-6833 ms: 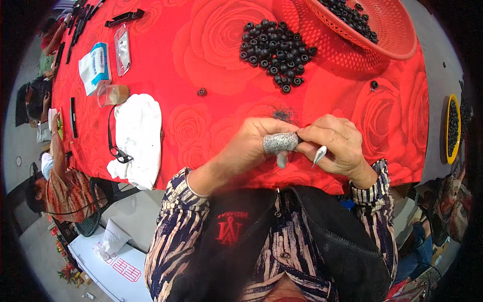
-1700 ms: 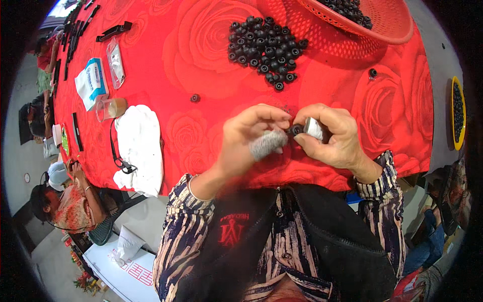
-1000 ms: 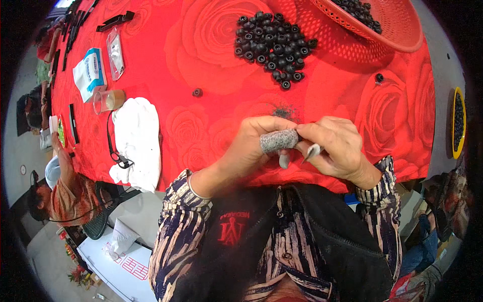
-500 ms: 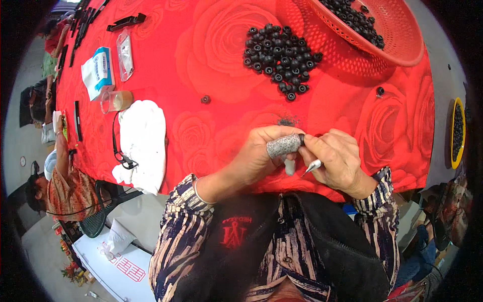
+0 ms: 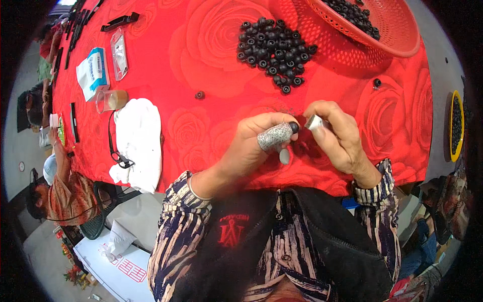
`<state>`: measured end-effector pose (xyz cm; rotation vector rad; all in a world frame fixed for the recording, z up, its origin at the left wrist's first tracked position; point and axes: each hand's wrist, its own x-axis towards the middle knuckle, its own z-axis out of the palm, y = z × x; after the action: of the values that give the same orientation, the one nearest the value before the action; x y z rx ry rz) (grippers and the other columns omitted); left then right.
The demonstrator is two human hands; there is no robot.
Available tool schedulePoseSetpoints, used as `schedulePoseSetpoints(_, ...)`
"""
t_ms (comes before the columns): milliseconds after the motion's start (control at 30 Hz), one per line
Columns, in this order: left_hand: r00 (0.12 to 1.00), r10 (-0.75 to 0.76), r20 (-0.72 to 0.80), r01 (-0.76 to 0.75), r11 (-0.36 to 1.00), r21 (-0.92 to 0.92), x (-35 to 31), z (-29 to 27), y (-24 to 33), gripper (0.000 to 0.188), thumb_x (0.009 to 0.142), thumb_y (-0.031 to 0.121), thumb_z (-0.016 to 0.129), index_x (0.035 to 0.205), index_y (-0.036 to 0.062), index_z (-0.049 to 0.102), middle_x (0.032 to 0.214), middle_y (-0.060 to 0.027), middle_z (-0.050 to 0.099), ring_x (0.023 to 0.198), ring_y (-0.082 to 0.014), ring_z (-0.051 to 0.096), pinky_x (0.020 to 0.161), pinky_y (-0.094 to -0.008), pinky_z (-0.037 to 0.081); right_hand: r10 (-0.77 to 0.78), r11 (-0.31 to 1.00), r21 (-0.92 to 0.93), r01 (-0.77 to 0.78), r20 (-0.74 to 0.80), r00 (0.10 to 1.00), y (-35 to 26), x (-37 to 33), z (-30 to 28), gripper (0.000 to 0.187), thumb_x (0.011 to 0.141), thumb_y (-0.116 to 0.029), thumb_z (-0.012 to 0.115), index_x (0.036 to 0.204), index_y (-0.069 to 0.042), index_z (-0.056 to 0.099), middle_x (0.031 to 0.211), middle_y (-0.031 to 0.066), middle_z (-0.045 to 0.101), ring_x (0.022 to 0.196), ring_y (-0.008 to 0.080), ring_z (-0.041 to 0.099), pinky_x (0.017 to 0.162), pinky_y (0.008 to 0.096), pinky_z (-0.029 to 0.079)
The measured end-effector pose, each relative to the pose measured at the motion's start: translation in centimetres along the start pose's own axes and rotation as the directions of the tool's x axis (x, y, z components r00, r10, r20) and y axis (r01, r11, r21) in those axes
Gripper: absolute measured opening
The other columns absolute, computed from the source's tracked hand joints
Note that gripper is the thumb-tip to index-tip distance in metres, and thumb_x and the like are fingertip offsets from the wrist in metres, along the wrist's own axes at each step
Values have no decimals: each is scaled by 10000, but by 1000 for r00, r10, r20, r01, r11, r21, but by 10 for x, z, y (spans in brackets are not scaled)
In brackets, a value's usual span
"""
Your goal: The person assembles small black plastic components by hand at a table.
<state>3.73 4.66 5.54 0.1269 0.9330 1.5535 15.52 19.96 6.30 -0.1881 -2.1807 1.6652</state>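
Note:
My left hand [image 5: 251, 132] is closed, pinching a small black rounded part [image 5: 294, 127] by its fingertips. A grey speckled sleeve [image 5: 274, 137] covers one finger of that hand, and a whitish tip [image 5: 285, 156] shows just below it. Close by on the right, my right hand [image 5: 336, 136] is closed around a small silver-white tool [image 5: 315, 122], whose flat end points up toward the left hand. A gap separates the tool from the black part. The rest of the tool is hidden in my fingers.
Beyond my hands a pile of black parts [image 5: 274, 53] lies on the red rose-patterned cloth [image 5: 201, 60]. A red basket [image 5: 410, 43] holds more. Single parts lie apart. At left are a white cloth [image 5: 138, 146], glasses [image 5: 119, 158], a cup [image 5: 113, 100] and a tissue pack [image 5: 93, 73].
My right hand has drawn away from the black part and turned its tool upward from pointing down. The black part now shows more fully in my left hand.

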Motion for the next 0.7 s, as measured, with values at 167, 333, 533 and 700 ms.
schedulePoseSetpoints(167,999,17,39,-19,998,63,0,0,1,200,865,116,550,1029,3,568,880,-48,602,683,-107,577,566,-233,485,117,993,4,-118,126,985,0,4,-4,132,858,-81,495,941,13,536,724,96,559,639,197,575,567,290,438)
schedulePoseSetpoints(333,997,17,71,-22,997,68,2,-3,0,203,869,120,546,1031,1,569,880,-50,599,686,-101,570,557,-228,487,154,986,42,-164,177,972,-1,5,-7,108,855,-70,496,912,8,543,669,87,554,577,172,569,526,292,434)
schedulePoseSetpoints(533,999,-24,48,23,1000,11,3,-4,1,215,865,134,559,1034,2,570,871,-51,596,685,-94,563,555,-233,493,125,992,-6,-127,248,961,2,5,-11,100,837,-73,511,892,4,541,660,85,558,559,168,566,511,288,431)
schedulePoseSetpoints(700,997,-52,51,52,999,-11,3,-2,2,218,862,149,569,1024,4,575,855,-41,592,684,-86,555,552,-228,493,104,994,-9,-104,203,974,2,5,-9,100,828,-72,512,887,4,540,663,91,555,574,192,573,528,295,435)
